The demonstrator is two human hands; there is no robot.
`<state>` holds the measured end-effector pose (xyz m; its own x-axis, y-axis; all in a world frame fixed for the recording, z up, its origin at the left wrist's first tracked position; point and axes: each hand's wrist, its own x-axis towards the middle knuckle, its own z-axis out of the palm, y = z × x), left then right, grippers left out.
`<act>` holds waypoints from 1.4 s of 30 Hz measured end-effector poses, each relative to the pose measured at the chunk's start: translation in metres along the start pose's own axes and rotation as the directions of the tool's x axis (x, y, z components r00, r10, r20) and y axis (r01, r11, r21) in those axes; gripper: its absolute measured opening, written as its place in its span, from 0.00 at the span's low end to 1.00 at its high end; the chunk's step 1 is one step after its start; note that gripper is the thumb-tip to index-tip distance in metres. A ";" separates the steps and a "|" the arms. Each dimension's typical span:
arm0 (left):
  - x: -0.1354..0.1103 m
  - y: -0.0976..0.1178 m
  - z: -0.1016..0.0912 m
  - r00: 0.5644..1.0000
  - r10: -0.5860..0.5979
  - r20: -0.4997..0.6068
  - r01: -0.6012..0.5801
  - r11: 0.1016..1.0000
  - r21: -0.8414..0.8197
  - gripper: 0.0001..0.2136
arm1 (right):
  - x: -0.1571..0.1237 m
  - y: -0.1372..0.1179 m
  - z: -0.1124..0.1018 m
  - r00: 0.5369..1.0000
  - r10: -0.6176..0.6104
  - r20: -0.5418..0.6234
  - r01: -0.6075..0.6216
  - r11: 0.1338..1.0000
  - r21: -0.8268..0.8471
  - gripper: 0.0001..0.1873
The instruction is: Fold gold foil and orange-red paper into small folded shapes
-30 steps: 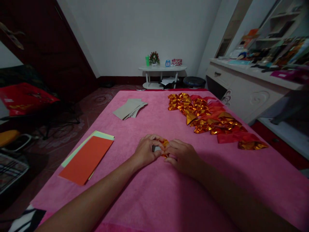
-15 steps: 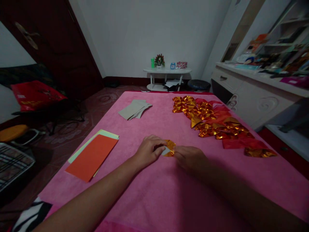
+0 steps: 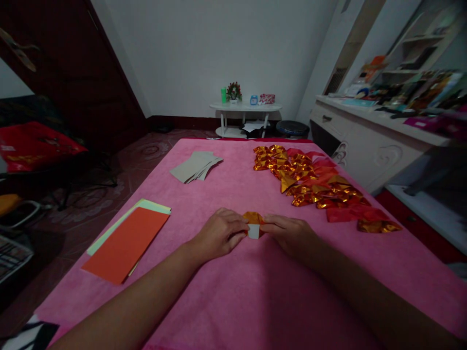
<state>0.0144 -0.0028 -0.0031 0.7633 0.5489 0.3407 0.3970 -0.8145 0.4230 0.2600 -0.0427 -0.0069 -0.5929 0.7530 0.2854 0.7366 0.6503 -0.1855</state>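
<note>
A small folded piece of gold foil paper (image 3: 253, 224), white on its underside, sits on the pink cloth (image 3: 233, 291) between my hands. My left hand (image 3: 218, 235) pinches its left side with curled fingers. My right hand (image 3: 289, 233) pinches its right side, fingers closed on the paper. Both hands rest on the cloth near the table's middle.
A row of several folded gold and red foil pieces (image 3: 314, 187) runs along the right side. A fan of grey paper sheets (image 3: 195, 166) lies at the far left. An orange sheet on pale green paper (image 3: 126, 243) lies at the left. A white cabinet (image 3: 372, 141) stands to the right.
The foil piece has been turned or folded between my fingers, so more of its white underside shows now. Both hands stay at the same spot, pinching it.
</note>
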 end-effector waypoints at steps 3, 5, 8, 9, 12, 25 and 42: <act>-0.002 -0.001 0.001 0.999 0.044 -0.006 -0.044 0.998 0.038 0.11 | -0.003 -0.006 0.001 1.000 0.028 -0.007 -0.028 0.997 -0.075 0.13; -0.003 -0.001 0.001 0.999 0.050 -0.010 -0.049 0.997 0.058 0.11 | -0.003 -0.010 0.000 0.998 0.064 -0.005 -0.064 0.993 -0.100 0.12; -0.003 0.001 0.002 0.998 0.047 -0.031 -0.044 0.995 0.090 0.10 | -0.001 -0.016 -0.004 0.993 0.115 0.013 -0.113 0.991 -0.077 0.12; -0.002 0.002 0.003 0.998 0.051 -0.043 -0.046 0.994 0.101 0.10 | 0.000 -0.018 -0.006 0.992 0.129 0.015 -0.128 0.990 -0.057 0.12; 0.001 0.008 0.008 0.995 0.069 -0.076 -0.060 0.991 0.121 0.10 | 0.002 -0.022 -0.008 0.984 0.175 -0.014 -0.175 0.984 0.026 0.14; 0.017 0.020 0.020 0.998 0.061 -0.028 -0.053 0.972 0.227 0.11 | 0.003 -0.005 0.010 0.936 0.309 -0.167 -0.218 0.883 0.416 0.14; 0.017 0.018 0.022 0.998 0.049 0.035 -0.054 0.982 0.180 0.13 | 0.001 -0.015 0.006 0.924 0.326 -0.198 -0.245 0.905 0.348 0.11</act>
<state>0.0457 -0.0123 -0.0077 0.7993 0.5017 0.3309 0.4404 -0.8636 0.2455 0.2463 -0.0507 -0.0099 -0.2432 0.8884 0.3894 0.6988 0.4389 -0.5648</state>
